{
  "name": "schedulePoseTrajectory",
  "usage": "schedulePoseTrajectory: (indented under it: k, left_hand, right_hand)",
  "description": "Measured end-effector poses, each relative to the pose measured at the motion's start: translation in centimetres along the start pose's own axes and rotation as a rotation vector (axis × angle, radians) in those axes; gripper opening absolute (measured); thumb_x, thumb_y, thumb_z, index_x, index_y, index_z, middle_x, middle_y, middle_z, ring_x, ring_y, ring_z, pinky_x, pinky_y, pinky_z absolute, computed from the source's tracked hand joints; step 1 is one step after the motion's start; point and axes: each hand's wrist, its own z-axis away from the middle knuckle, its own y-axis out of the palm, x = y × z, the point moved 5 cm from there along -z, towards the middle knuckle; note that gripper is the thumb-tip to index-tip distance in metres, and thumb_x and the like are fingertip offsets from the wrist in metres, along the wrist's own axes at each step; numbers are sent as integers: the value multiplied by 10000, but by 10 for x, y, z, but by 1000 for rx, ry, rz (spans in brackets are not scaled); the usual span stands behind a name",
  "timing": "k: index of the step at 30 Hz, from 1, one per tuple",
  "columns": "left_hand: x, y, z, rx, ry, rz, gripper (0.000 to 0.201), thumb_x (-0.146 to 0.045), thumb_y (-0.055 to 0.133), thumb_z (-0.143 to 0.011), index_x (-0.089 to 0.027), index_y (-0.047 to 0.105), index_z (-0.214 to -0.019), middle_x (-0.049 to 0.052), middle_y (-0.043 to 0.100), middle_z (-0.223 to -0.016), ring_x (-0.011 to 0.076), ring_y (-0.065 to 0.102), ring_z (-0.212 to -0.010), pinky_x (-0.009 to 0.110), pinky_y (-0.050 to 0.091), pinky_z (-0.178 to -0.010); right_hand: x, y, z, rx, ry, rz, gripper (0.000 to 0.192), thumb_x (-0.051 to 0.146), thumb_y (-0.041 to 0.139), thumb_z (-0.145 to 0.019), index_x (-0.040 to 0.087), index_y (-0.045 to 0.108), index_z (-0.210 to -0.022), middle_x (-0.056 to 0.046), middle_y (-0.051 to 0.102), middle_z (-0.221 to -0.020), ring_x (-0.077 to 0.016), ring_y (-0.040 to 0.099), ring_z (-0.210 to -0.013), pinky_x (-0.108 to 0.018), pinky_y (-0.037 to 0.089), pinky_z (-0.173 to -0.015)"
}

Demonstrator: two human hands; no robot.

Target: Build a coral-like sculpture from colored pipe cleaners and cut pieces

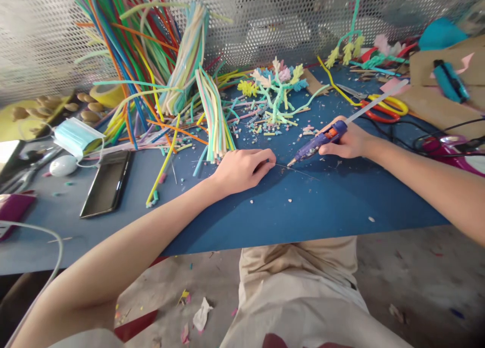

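My right hand [346, 142] is wrapped round a purple hot glue gun [316, 143], with a long glue stick [377, 100] jutting from its back end. The nozzle points down-left, close to a thin wire [303, 174] low over the blue table. My left hand [246, 168] rests on the tabletop, its thumb and forefinger pinched on that wire. Just behind the left hand lies a bundle of pastel pipe cleaners [214, 115]. Further back stands a small branching pipe-cleaner plant [280, 93] with yellow, pink and blue tips.
Red- and yellow-handled scissors [382, 107] lie at the right near cardboard [447, 98] and black cables. On the left are a phone [106, 184], a face mask [78, 137] and tall pipe-cleaner bunches [132, 60]. Cut scraps litter the blue table [329, 211], whose front edge faces my lap.
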Motion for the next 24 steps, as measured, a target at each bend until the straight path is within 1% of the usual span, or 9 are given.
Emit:
schedulePoseTrajectory:
  k: [3, 6, 10, 14, 17, 20, 24]
  left_hand:
    - [0, 0, -1, 2, 1, 19, 217, -324, 484, -1045, -257, 690, -1063, 7, 778, -949, 163, 723, -820, 258, 399, -588]
    - [0, 0, -1, -2, 6, 25, 215, -316, 485, -1043, -255, 691, -1055, 5, 778, -941, 160, 723, -812, 256, 405, -593]
    - [0, 0, -1, -9, 16, 18, 188, -292, 498, -1041, -262, 683, -1058, -8, 780, -960, 156, 725, -815, 257, 396, -589]
    - [1, 0, -1, -13, 17, 24, 187, -287, 494, -1046, -261, 679, -1060, -3, 783, -978, 153, 725, -814, 257, 397, -590]
    - [1, 0, -1, -12, 17, 28, 194, -300, 487, -1052, -259, 677, -1053, -2, 781, -968, 153, 725, -812, 258, 397, -587]
    - [0, -1, -1, -14, 19, 27, 193, -309, 490, -1054, -258, 676, -1057, -5, 777, -940, 151, 720, -790, 259, 392, -582]
    - [0, -1, -1, -21, 21, 21, 185, -298, 495, -1051, -255, 674, -1063, -12, 773, -912, 143, 714, -771, 254, 390, -578]
  right_hand:
    - [0, -1, 0, -34, -32, -29, 540, 664, 678, -877, 212, 550, -611, 30, 454, -505, -122, 380, -518, -300, 271, -528]
    - [1, 0, -1, -40, -39, -54, 531, 657, 690, -876, 207, 562, -624, 38, 433, -508, -115, 368, -512, -294, 257, -513]
    - [4, -1, -2, -34, -54, -58, 534, 629, 696, -888, 206, 532, -606, 46, 394, -499, -105, 342, -504, -296, 250, -511]
    - [4, -2, -3, -17, -69, -82, 512, 577, 727, -893, 201, 532, -606, 55, 396, -496, -95, 342, -493, -284, 250, -496]
    - [5, -1, -1, 36, -48, -202, 481, 538, 704, -939, 187, 586, -632, 32, 518, -525, -98, 421, -500, -269, 306, -499]
    - [7, -2, 0, 48, -4, -316, 482, 530, 649, -989, 164, 651, -674, -22, 651, -607, -104, 490, -519, -265, 352, -501]
    - [9, -2, 1, 71, -14, -316, 426, 486, 662, -989, 156, 686, -721, -35, 689, -654, -117, 565, -579, -257, 416, -556]
